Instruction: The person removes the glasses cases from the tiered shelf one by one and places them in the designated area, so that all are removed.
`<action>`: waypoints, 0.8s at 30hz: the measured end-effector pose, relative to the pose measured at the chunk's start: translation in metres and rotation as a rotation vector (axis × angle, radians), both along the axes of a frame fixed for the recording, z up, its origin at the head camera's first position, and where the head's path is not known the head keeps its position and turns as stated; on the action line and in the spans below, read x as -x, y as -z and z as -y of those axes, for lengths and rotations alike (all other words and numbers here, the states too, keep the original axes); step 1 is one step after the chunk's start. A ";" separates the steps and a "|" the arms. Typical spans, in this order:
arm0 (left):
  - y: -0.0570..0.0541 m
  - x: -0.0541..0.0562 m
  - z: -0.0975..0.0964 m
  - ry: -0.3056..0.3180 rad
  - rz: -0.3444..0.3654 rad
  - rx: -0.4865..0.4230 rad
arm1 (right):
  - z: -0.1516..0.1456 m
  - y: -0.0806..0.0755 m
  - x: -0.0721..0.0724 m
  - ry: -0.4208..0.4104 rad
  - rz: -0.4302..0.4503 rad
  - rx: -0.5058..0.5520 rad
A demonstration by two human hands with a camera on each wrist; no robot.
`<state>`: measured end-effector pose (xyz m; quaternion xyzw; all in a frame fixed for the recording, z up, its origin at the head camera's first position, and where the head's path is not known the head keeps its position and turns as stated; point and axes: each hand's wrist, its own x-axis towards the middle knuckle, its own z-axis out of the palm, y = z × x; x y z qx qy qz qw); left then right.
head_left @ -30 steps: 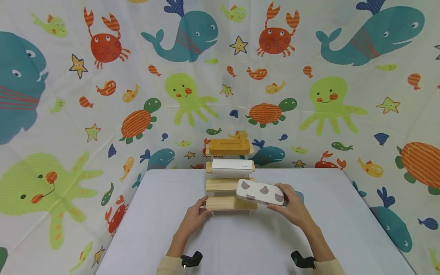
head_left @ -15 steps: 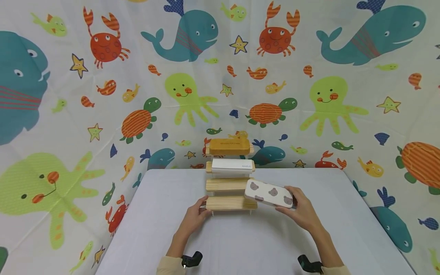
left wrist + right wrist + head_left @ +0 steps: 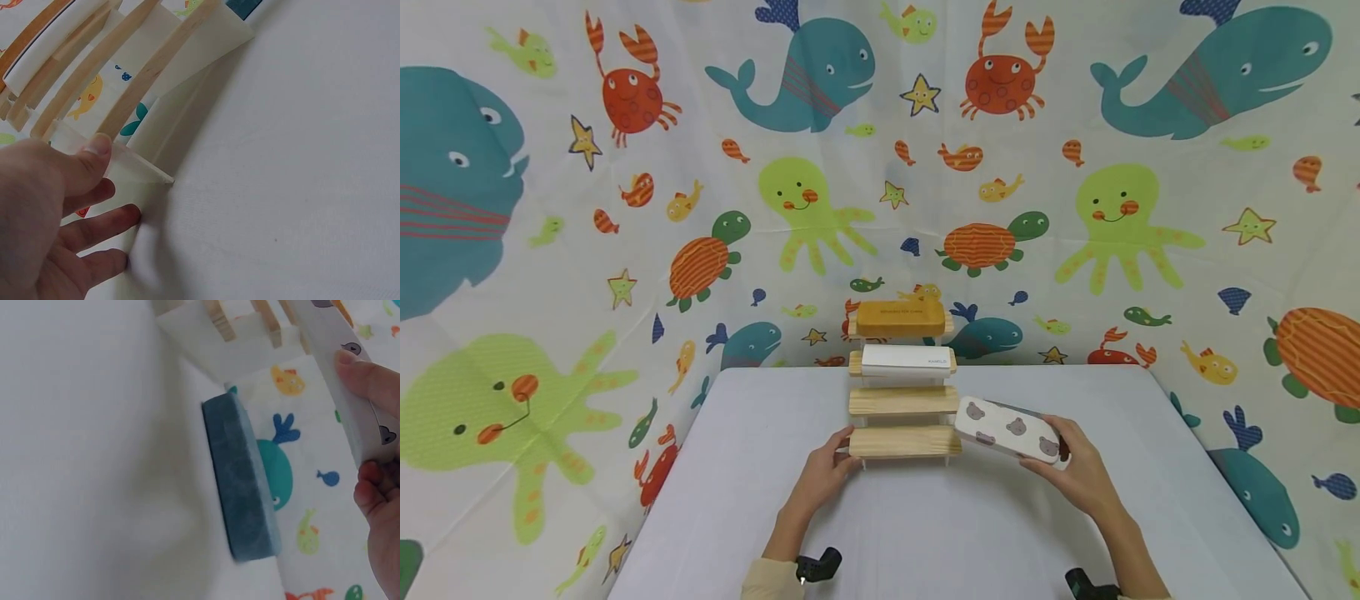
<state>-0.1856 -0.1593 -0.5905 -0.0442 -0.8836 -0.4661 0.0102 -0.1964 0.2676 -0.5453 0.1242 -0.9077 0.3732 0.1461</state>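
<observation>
A stepped display rack (image 3: pixel 904 442) with wooden slats and clear side panels stands in the middle of the table. My left hand (image 3: pixel 827 477) grips the left end of its lowest slat, thumb on top, other fingers beside the clear panel (image 3: pixel 140 161). In my right hand (image 3: pixel 1078 471) is a white glasses case (image 3: pixel 1006 429) with a bear print, held by its right end and tilted, just right of the lower slats. A blue case (image 3: pixel 239 481) lies on the table behind it, nearly hidden in the head view.
A mustard-yellow case (image 3: pixel 901 319) sits on the top slat, and a white case (image 3: pixel 906 360) on the slat below. The two lower slats are bare. White cloth covers the table (image 3: pixel 760 417); a curtain with sea animals (image 3: pixel 895 167) hangs behind.
My right hand has carried the bear-print case rightward and slightly down, off the front of the lower slats. The left hand has stayed on the rack.
</observation>
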 end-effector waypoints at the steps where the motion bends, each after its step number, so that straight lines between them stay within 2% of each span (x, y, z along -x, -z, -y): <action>1: 0.000 0.000 0.000 -0.002 0.008 0.001 | -0.001 0.001 0.000 0.003 -0.001 -0.004; 9: -0.001 0.001 0.000 0.000 0.011 0.004 | -0.014 0.012 -0.005 0.024 0.012 -0.015; 18: -0.001 0.001 0.001 0.005 -0.003 0.000 | -0.022 0.029 -0.004 0.024 0.086 -0.009; 24: -0.001 0.001 0.001 0.006 -0.004 0.003 | -0.026 0.041 -0.003 0.020 0.077 -0.022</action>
